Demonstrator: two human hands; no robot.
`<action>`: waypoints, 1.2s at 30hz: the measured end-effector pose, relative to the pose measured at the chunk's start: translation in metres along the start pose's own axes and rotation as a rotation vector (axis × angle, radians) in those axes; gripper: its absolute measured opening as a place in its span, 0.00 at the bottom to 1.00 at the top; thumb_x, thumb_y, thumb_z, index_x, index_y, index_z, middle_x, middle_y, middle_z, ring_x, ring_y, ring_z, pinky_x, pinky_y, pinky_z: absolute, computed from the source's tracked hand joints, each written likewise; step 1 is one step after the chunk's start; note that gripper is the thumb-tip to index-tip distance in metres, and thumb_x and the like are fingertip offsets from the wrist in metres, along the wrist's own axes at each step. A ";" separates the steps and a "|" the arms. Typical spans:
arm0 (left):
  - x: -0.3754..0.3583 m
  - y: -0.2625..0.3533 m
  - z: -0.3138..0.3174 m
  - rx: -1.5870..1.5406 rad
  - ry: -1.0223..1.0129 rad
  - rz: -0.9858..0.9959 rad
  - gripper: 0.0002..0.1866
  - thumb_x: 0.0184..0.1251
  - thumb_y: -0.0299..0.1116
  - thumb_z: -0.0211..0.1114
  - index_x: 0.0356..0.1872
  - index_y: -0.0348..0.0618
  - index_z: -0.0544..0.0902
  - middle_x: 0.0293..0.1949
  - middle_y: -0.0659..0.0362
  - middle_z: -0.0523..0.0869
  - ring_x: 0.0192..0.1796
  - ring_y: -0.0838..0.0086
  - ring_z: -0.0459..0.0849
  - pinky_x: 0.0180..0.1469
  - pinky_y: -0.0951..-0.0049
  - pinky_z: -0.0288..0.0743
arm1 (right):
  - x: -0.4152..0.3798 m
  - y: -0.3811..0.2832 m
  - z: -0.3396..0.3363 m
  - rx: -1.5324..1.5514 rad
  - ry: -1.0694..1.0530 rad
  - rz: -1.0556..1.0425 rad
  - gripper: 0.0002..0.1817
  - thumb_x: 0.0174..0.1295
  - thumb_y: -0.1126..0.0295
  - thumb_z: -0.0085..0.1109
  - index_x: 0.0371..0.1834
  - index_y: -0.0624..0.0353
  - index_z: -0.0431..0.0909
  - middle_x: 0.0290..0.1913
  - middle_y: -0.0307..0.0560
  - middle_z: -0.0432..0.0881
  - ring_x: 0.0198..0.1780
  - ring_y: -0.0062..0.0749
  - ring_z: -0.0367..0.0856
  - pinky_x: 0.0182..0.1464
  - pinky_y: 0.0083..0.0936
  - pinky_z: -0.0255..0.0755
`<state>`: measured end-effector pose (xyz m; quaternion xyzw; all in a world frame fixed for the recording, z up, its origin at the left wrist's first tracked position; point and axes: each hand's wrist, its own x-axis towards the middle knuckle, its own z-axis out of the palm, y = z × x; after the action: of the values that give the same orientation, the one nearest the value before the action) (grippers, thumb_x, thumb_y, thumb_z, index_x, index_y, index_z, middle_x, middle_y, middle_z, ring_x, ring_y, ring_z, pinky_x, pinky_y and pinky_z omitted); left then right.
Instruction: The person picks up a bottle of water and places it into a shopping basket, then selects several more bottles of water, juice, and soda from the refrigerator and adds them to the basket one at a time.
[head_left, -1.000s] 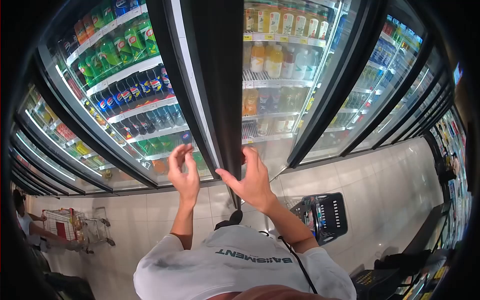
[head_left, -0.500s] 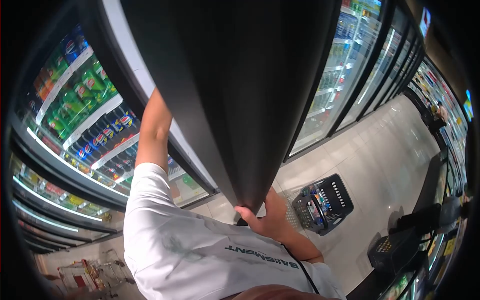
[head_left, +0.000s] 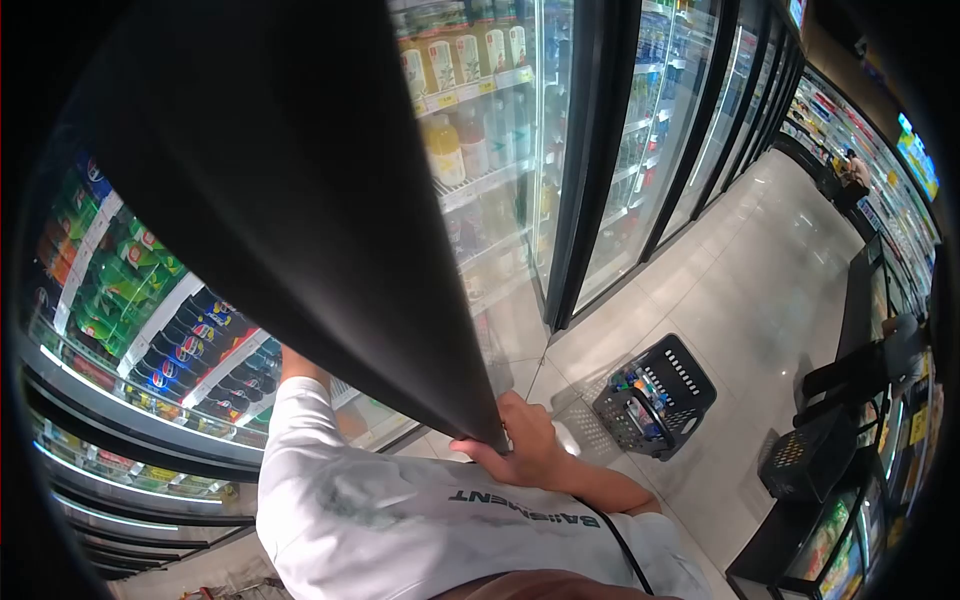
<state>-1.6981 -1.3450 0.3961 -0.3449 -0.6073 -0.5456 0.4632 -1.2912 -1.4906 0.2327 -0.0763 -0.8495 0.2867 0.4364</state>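
A black-framed cooler door [head_left: 350, 220] stands swung out, crossing the view from top left to lower centre. My right hand [head_left: 520, 445] is closed around its edge, with the thumb on the near side. My left forearm [head_left: 303, 368] reaches in behind the door, which hides the hand and anything in it. To the left, shelves hold rows of green bottles [head_left: 125, 270] and dark blue-labelled bottles [head_left: 185, 345]. Yellow and clear bottles [head_left: 445, 150] show to the right of the door frame.
A grey basket [head_left: 655, 400] with several items stands on the tiled floor [head_left: 740, 290] at my right. Further right are a dark basket [head_left: 808, 455] and a display case [head_left: 835, 545]. More cooler doors [head_left: 685, 110] line the aisle, and a person [head_left: 855, 170] is far back.
The door has shifted left in view, uncovering shelves on its right, and my right hand moved slightly left with its edge. Less of my left arm shows now. The trolley at lower left has mostly left the view.
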 end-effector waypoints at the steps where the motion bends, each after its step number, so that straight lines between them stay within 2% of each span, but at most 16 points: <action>1: -0.005 0.029 -0.049 -0.061 -0.020 -0.054 0.38 0.48 0.44 0.82 0.56 0.30 0.78 0.49 0.45 0.86 0.50 0.57 0.87 0.55 0.62 0.79 | 0.002 0.002 0.005 0.022 -0.041 -0.003 0.28 0.52 0.58 0.80 0.47 0.65 0.75 0.33 0.46 0.76 0.25 0.39 0.75 0.27 0.32 0.65; 3: -0.016 0.051 -0.123 -0.279 0.059 -0.010 0.33 0.54 0.40 0.81 0.56 0.31 0.78 0.48 0.49 0.87 0.48 0.66 0.87 0.52 0.69 0.80 | 0.011 0.007 0.021 0.091 -0.014 -0.008 0.26 0.53 0.60 0.78 0.44 0.65 0.75 0.32 0.47 0.74 0.26 0.41 0.75 0.27 0.33 0.67; 4: -0.024 0.084 -0.163 -0.351 0.061 -0.300 0.26 0.61 0.35 0.77 0.55 0.30 0.79 0.45 0.53 0.88 0.44 0.71 0.87 0.50 0.73 0.80 | 0.016 0.008 0.029 0.124 0.002 -0.012 0.24 0.54 0.61 0.78 0.42 0.65 0.74 0.31 0.48 0.73 0.26 0.42 0.75 0.27 0.34 0.68; 9: -0.084 0.027 -0.354 -0.276 0.427 -0.439 0.17 0.61 0.31 0.76 0.41 0.32 0.77 0.32 0.57 0.83 0.28 0.79 0.81 0.28 0.85 0.77 | 0.052 0.020 0.047 0.191 -0.155 -0.077 0.21 0.60 0.66 0.72 0.45 0.67 0.71 0.37 0.54 0.74 0.33 0.46 0.79 0.33 0.35 0.73; 12: -0.129 0.030 -0.436 -0.244 0.277 -0.432 0.21 0.65 0.28 0.71 0.56 0.28 0.77 0.48 0.51 0.84 0.49 0.70 0.84 0.53 0.73 0.77 | 0.072 0.034 0.064 0.376 -0.248 -0.059 0.23 0.63 0.68 0.68 0.54 0.69 0.70 0.45 0.58 0.75 0.41 0.51 0.80 0.41 0.37 0.76; 16: -0.157 0.105 -0.423 -0.153 -0.215 -0.482 0.35 0.60 0.24 0.67 0.70 0.29 0.67 0.66 0.48 0.76 0.64 0.65 0.77 0.69 0.63 0.67 | 0.080 0.050 0.080 0.518 -0.239 -0.094 0.36 0.67 0.61 0.64 0.72 0.68 0.61 0.62 0.60 0.75 0.57 0.53 0.80 0.56 0.39 0.76; 20: -0.197 0.158 -0.360 -0.089 -0.761 -0.620 0.37 0.53 0.21 0.72 0.69 0.33 0.72 0.63 0.49 0.79 0.61 0.66 0.80 0.65 0.65 0.71 | 0.069 0.051 0.022 0.751 -0.621 0.100 0.44 0.60 0.52 0.72 0.73 0.62 0.61 0.58 0.58 0.78 0.54 0.48 0.83 0.53 0.38 0.79; 21: -0.207 0.172 -0.336 -0.058 -0.960 -0.671 0.38 0.52 0.20 0.73 0.69 0.36 0.74 0.64 0.49 0.80 0.60 0.65 0.81 0.63 0.66 0.74 | 0.053 0.062 0.017 0.630 -0.539 0.001 0.43 0.57 0.51 0.74 0.71 0.61 0.65 0.55 0.55 0.80 0.47 0.43 0.86 0.48 0.34 0.81; 23: -0.249 0.188 -0.284 -0.083 -1.040 -0.344 0.41 0.49 0.19 0.75 0.71 0.37 0.72 0.65 0.46 0.80 0.63 0.59 0.82 0.61 0.65 0.77 | 0.022 0.089 -0.007 0.584 -0.450 0.210 0.38 0.56 0.55 0.76 0.65 0.62 0.71 0.50 0.52 0.83 0.40 0.37 0.86 0.43 0.31 0.81; 26: -0.304 0.231 -0.203 -0.287 -1.224 -0.389 0.55 0.49 0.21 0.79 0.79 0.41 0.56 0.66 0.46 0.79 0.63 0.56 0.82 0.60 0.63 0.78 | -0.023 0.148 -0.075 0.578 -0.191 0.493 0.24 0.56 0.63 0.76 0.53 0.64 0.81 0.41 0.48 0.85 0.35 0.26 0.85 0.37 0.23 0.79; 27: -0.327 0.240 -0.180 -0.467 -1.333 -0.560 0.61 0.49 0.25 0.81 0.81 0.42 0.48 0.72 0.45 0.72 0.67 0.55 0.78 0.59 0.64 0.79 | -0.037 0.166 -0.107 0.527 -0.128 0.534 0.21 0.55 0.66 0.76 0.49 0.63 0.83 0.38 0.47 0.85 0.34 0.24 0.84 0.35 0.21 0.78; 28: -0.337 0.264 -0.155 -0.523 -1.341 -0.486 0.63 0.49 0.28 0.82 0.81 0.42 0.45 0.77 0.45 0.63 0.72 0.53 0.73 0.63 0.63 0.77 | -0.066 0.191 -0.127 0.451 -0.022 0.673 0.18 0.57 0.67 0.75 0.47 0.64 0.84 0.35 0.45 0.85 0.31 0.20 0.83 0.32 0.20 0.76; 29: -0.343 0.272 -0.138 -0.447 -1.318 -0.258 0.59 0.51 0.29 0.81 0.81 0.42 0.48 0.79 0.46 0.57 0.74 0.53 0.70 0.69 0.61 0.71 | -0.100 0.215 -0.145 0.366 0.078 0.800 0.15 0.58 0.68 0.74 0.45 0.64 0.85 0.31 0.43 0.86 0.28 0.17 0.81 0.28 0.18 0.74; 31: -0.352 0.274 -0.119 -0.370 -1.281 -0.274 0.56 0.51 0.27 0.80 0.80 0.41 0.52 0.76 0.43 0.66 0.75 0.54 0.69 0.74 0.60 0.62 | -0.152 0.255 -0.188 0.317 0.313 1.055 0.14 0.60 0.68 0.73 0.43 0.66 0.85 0.28 0.41 0.86 0.25 0.15 0.79 0.24 0.19 0.73; 33: -0.378 0.254 -0.124 -0.271 -1.282 -0.430 0.47 0.58 0.27 0.76 0.78 0.41 0.60 0.70 0.43 0.73 0.72 0.56 0.74 0.72 0.60 0.66 | -0.216 0.306 -0.216 0.086 0.565 1.171 0.15 0.60 0.65 0.73 0.40 0.67 0.85 0.28 0.43 0.86 0.23 0.18 0.81 0.23 0.21 0.74; 36: -0.425 0.223 -0.162 0.026 -1.334 -0.664 0.37 0.63 0.25 0.73 0.73 0.41 0.67 0.61 0.46 0.82 0.63 0.58 0.83 0.64 0.62 0.76 | -0.313 0.401 -0.236 -0.321 0.499 1.319 0.18 0.61 0.60 0.72 0.36 0.69 0.85 0.29 0.49 0.88 0.25 0.25 0.85 0.26 0.25 0.77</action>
<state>-1.3205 -1.4301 0.0692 -0.3957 -0.8382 -0.3242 -0.1891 -0.9645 -1.1802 -0.0999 -0.6994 -0.5334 0.3361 0.3367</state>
